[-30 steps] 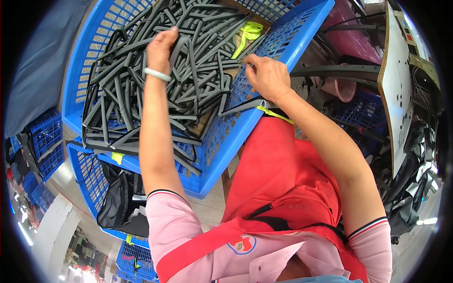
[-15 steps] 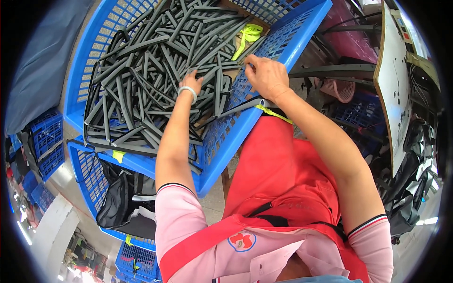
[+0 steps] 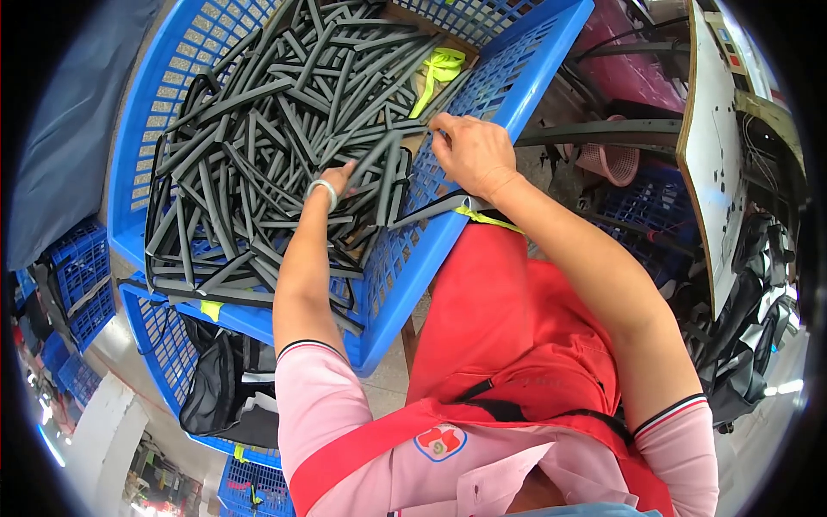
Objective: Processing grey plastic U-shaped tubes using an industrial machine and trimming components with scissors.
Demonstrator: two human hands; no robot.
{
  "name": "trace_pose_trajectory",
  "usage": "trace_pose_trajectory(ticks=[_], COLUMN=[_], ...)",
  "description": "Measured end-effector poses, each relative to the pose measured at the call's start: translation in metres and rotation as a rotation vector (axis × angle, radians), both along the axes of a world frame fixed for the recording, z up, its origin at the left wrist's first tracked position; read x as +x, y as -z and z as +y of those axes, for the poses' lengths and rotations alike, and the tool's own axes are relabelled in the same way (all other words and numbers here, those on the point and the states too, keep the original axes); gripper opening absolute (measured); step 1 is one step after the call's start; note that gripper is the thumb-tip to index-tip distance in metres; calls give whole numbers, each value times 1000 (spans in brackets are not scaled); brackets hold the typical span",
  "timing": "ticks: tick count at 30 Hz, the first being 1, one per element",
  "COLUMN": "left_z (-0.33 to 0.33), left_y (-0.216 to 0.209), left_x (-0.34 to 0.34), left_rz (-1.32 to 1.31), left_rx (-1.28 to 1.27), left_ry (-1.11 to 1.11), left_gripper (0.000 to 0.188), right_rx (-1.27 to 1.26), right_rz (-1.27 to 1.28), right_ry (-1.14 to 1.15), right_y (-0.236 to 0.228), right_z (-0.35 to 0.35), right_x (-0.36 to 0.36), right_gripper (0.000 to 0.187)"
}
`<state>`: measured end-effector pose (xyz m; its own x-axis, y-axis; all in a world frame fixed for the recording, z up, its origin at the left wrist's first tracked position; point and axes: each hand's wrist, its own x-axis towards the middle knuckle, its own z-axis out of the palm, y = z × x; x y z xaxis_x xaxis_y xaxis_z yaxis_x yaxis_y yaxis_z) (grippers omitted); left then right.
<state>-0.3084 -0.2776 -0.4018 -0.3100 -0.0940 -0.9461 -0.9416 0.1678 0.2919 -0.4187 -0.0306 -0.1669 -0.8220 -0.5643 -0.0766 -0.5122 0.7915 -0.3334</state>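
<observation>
A blue plastic basket (image 3: 402, 297) holds a tangled heap of dark grey strips (image 3: 226, 200) with black edges. My left hand (image 3: 337, 181), with a pale bracelet at the wrist, is down among them. Its fingers are closed round a grey strip (image 3: 376, 153) that slants up and to the right; some fingers are hidden. Over the basket's right wall, my right hand (image 3: 475, 155) is bent with its thumb and fingers drawn together. Whatever might be between those fingertips does not show. A yellow-green ribbon (image 3: 442, 69) lies at the heap's upper right.
Beneath the large basket, a second blue basket (image 3: 155, 332) holds black fabric pieces (image 3: 211, 379). To the right stand an upright white board (image 3: 713, 172), dark metal bars and a pink basket (image 3: 613, 162). More black material (image 3: 748, 319) hangs at the far right.
My left hand has drawn back slightly toward me and its spread fingers have closed on a strip. My right hand stays bent near the basket wall. The whole view has shifted a little.
</observation>
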Motion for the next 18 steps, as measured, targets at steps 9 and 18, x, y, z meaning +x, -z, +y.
trace_pose_trajectory(ticks=[9, 18], left_z=[106, 81], left_y=[-13, -55], left_x=[-52, -32], left_rz=[468, 160], left_rx=[1, 468], left_ry=[389, -73], left_gripper=[77, 72], right_rx=[2, -17], right_rz=[8, 13], right_ry=[4, 4], right_y=[-2, 2], right_z=[0, 1], right_x=[1, 1], right_gripper=[16, 14])
